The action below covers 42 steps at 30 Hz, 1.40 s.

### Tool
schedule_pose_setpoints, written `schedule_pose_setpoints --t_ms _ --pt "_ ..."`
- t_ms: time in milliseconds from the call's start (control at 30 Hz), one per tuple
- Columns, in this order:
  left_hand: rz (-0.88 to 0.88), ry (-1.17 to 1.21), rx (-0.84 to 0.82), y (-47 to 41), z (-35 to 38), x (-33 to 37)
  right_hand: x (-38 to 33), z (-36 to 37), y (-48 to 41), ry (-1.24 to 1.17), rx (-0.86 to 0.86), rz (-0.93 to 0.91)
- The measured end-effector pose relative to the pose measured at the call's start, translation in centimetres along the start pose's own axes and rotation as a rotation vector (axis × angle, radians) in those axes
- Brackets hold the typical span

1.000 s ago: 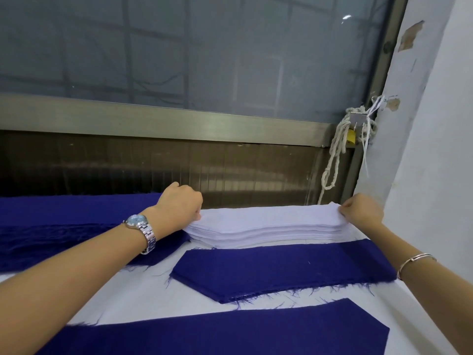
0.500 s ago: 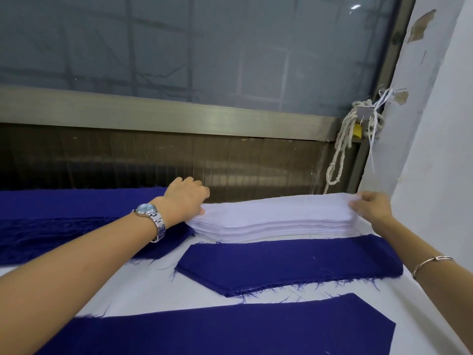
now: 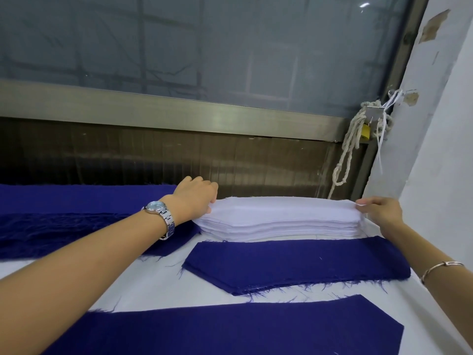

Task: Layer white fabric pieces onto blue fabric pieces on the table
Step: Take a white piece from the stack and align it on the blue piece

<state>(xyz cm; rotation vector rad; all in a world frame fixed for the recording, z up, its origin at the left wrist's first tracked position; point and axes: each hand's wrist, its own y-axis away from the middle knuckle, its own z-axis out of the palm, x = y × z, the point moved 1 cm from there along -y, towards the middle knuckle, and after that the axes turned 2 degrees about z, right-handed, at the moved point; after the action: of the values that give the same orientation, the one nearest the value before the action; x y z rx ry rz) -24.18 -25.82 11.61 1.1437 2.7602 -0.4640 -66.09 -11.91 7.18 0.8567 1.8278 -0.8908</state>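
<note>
A stack of white fabric pieces (image 3: 281, 219) lies at the far side of the table. My left hand (image 3: 195, 197) pinches the top white piece at the stack's left end. My right hand (image 3: 381, 211) pinches the same top layer at the right end, lifting its edge slightly. In front of the stack lies a blue fabric piece (image 3: 297, 263) with frayed edges. Nearer to me lies a second blue piece (image 3: 230, 329). A pile of blue fabric (image 3: 64, 224) sits to the left, under my left forearm.
The table has a white cover (image 3: 153, 285). A window with a metal sill (image 3: 179, 116) runs along the far edge. A white wall (image 3: 440, 175) stands close on the right, with a knotted rope and a yellow padlock (image 3: 364, 131) in the corner.
Both hands have shifted from resting at the stack's ends to pinching the top white piece, whose edges now lift a little. The view has moved slightly closer.
</note>
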Motion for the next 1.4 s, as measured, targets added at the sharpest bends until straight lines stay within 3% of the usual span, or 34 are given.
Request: schedule_pose_setpoints --t_ms 400,767,933,1100,1400 --pt "0.011 0.007 0.185 1.2 -0.6 -0.2 -1.2 -1.0 0.9 0.029 -0.007 0.002" --pt "-0.181 0.857 0.451 5.8 -4.8 -1.2 -5.2 -3.7 3.6 -0.006 -0.039 -0.146" --pt "-0.286 1.009 0.357 10.2 -4.6 -2.9 -7.2 -5.6 6.6 0.12 -0.201 -0.152" --pt "-0.299 1.022 0.257 16.3 -3.5 -5.0 -7.7 -7.3 9.9 0.24 -0.468 -0.137" --pt "-0.395 1.149 -0.121 25.2 -1.2 -8.4 -6.4 -7.0 13.8 0.488 -1.019 -0.183"
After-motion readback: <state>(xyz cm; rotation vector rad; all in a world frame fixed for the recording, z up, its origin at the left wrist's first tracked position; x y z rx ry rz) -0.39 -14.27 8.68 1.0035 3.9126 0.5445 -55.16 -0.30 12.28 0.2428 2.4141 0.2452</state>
